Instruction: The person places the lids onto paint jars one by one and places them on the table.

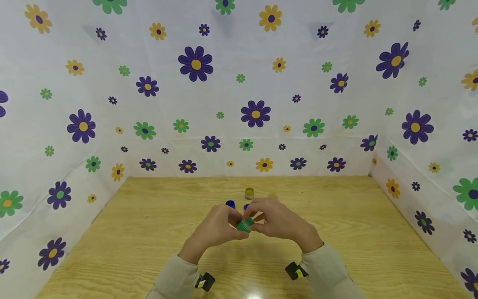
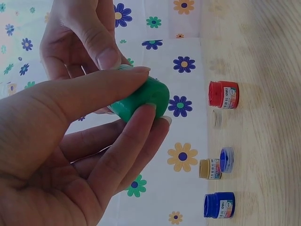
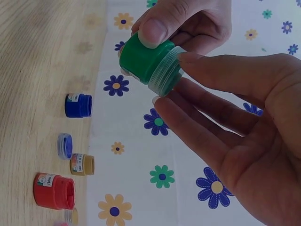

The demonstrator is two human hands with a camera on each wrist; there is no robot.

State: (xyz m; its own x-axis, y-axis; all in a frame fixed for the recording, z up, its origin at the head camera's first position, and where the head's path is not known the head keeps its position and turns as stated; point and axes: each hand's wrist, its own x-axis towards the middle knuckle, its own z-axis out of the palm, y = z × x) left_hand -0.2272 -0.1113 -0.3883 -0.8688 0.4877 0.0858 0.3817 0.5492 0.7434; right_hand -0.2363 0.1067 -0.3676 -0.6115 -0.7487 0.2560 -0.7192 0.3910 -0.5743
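The small green plastic paint jar with a ribbed transparent screw lid (image 3: pixel 163 71) is in the air above the pale wood-grain table (image 1: pixel 168 238), between both hands, and it leans with its lid toward the right side. The left hand (image 1: pixel 213 227) grasps the green body with thumb and fingers, while the right hand (image 1: pixel 281 219) pinches the lid at its rim. Whether the thread is already loose, I cannot tell. I judge that the main danger is a sudden release: if the lid sticks and the right fingers twist strongly, it may come off with a jerk, and paint could spill because the jar is tilted. Also, the smooth round body may turn inside the left hand if this grip is too light. A dropped jar could knock the uncapped blue jar (image 3: pixel 78 105), the yellow jar (image 3: pixel 82 164), the red jar (image 3: pixel 52 190) or the blue-stained clear lid (image 3: pixel 65 146), which lies near them on the table.
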